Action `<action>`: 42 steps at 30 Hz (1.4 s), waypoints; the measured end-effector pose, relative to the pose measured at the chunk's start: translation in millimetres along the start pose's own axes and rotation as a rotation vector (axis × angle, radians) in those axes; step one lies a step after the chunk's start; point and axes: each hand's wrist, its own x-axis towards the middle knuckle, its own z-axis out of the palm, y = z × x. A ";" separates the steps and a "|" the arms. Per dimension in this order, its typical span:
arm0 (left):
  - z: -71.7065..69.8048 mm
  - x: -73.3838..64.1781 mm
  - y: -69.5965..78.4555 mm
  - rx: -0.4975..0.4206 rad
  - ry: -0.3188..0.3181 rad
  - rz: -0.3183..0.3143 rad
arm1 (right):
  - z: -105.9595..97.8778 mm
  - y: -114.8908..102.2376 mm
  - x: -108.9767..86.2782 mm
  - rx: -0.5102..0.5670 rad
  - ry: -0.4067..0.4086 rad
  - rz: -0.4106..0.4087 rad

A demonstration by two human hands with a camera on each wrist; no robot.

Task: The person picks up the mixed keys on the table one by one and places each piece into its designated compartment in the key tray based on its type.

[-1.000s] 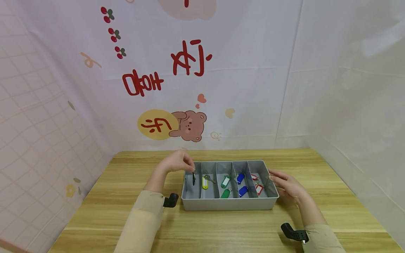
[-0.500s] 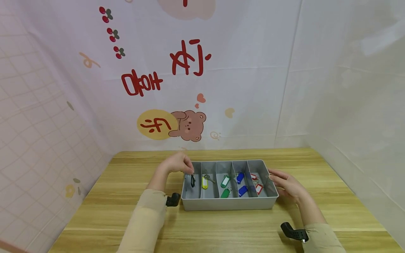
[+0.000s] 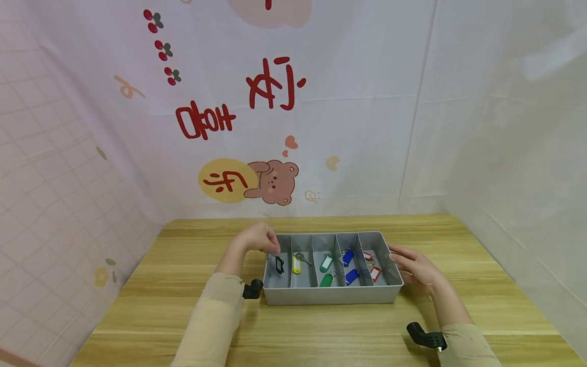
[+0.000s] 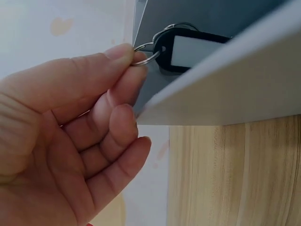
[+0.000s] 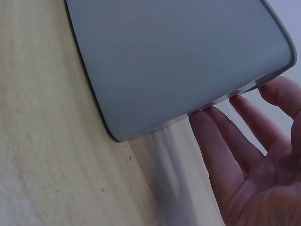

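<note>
My left hand (image 3: pixel 259 238) is over the leftmost compartment of a grey divided box (image 3: pixel 332 295). Thumb and forefinger pinch the metal split ring of a black key tag (image 4: pixel 193 51) with a white label, and the other fingers curl loosely below. In the head view this black tag hangs inside that compartment. At the box's right end, my right hand (image 3: pixel 419 267) touches the outer wall with outstretched fingers (image 5: pixel 218 150), thumb near the rim. The neighbouring compartment has a yellow key tag (image 3: pixel 296 265) with a key (image 3: pixel 302 259) beside it.
Further compartments hold green key tags (image 3: pixel 326 263), blue key tags (image 3: pixel 352 277) and red key tags (image 3: pixel 375 274). Thin dividers separate them. The box stands on a wooden table (image 3: pixel 321 331), with a printed white curtain (image 3: pixel 357 127) behind.
My left hand has shifted slightly left and down, lowering the black key tag in the left compartment; its broad face now shows more. The right hand and box have hardly moved.
</note>
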 end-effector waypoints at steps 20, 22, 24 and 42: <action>0.6 -5.6 -4.0 -0.007 0.069 0.018 | 1.9 -0.4 0.7 0.009 0.009 0.007; 1.1 -6.6 -4.6 -0.009 0.075 0.023 | 2.0 -0.6 0.6 0.010 0.007 0.006; 1.7 -7.6 -4.6 -0.010 0.081 0.023 | 1.9 -0.6 0.6 0.008 0.003 0.004; 6.8 -23.1 -1.6 -0.057 0.115 0.097 | 2.2 -3.5 -1.5 -0.006 -0.008 0.007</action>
